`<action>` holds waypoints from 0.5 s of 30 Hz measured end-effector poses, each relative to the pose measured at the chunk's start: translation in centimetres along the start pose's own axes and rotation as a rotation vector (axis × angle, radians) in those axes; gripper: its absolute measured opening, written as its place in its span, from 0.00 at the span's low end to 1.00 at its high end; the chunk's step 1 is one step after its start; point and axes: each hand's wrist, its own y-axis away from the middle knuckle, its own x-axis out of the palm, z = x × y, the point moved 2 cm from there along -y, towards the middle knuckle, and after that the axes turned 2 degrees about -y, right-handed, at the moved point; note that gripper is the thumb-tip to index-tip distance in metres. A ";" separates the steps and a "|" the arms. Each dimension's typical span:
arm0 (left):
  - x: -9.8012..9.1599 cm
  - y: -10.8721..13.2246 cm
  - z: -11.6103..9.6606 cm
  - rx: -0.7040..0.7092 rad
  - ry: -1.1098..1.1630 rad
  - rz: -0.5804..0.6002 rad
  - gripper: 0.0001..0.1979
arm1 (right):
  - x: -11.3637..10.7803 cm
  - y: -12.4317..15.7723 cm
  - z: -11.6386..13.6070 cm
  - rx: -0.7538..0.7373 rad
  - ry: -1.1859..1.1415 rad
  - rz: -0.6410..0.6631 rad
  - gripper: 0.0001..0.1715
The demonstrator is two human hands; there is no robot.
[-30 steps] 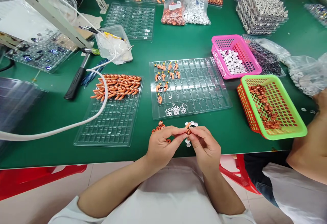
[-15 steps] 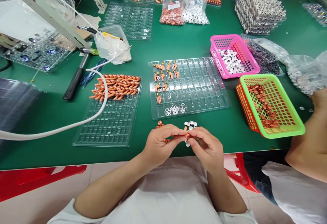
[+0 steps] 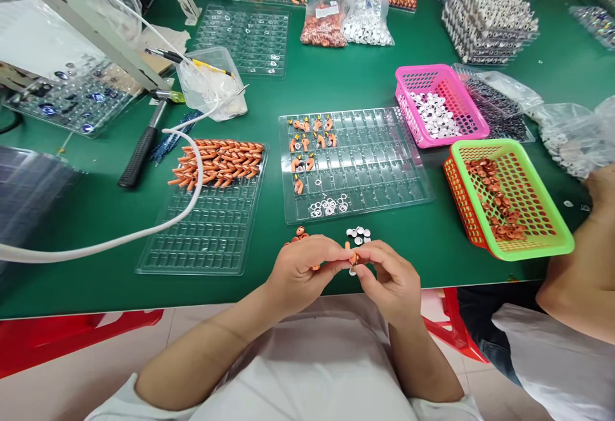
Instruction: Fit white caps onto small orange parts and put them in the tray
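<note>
My left hand (image 3: 307, 270) and my right hand (image 3: 390, 278) meet at the table's front edge. Between their fingertips they pinch a small orange plastic part (image 3: 354, 258); its lower side is partly hidden by the fingers. Just beyond my right hand lie several white round discs (image 3: 359, 235). Small orange-brown caps (image 3: 300, 233) rest behind my left hand, which partly covers them. Farther off, a clear compartment tray (image 3: 369, 158) holds orange curved pieces (image 3: 306, 144) in its left cells and white rings (image 3: 329, 206) along its near edge.
Left stands another clear tray (image 3: 202, 235) with stacked orange tubular pieces (image 3: 218, 163), crossed by a white cable (image 3: 189, 206). A hammer (image 3: 139, 158) lies beyond. At right are a pink basket (image 3: 473, 116) and a green basket (image 3: 542, 209), beside another person's arm (image 3: 583, 254).
My fingers have shifted slightly and turned the orange part between them. At the back, the other person's hand has moved up, mostly out of view.
</note>
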 end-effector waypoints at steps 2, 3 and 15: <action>-0.1 0.0 0.1 0.022 -0.041 0.013 0.08 | 0.0 0.0 0.0 0.019 -0.032 0.017 0.18; -0.2 0.0 0.1 0.022 -0.069 0.020 0.07 | -0.1 0.0 0.1 0.026 -0.047 0.024 0.18; -0.5 0.1 -0.2 0.146 -0.165 0.050 0.08 | -0.2 0.2 -0.4 0.092 -0.200 0.062 0.18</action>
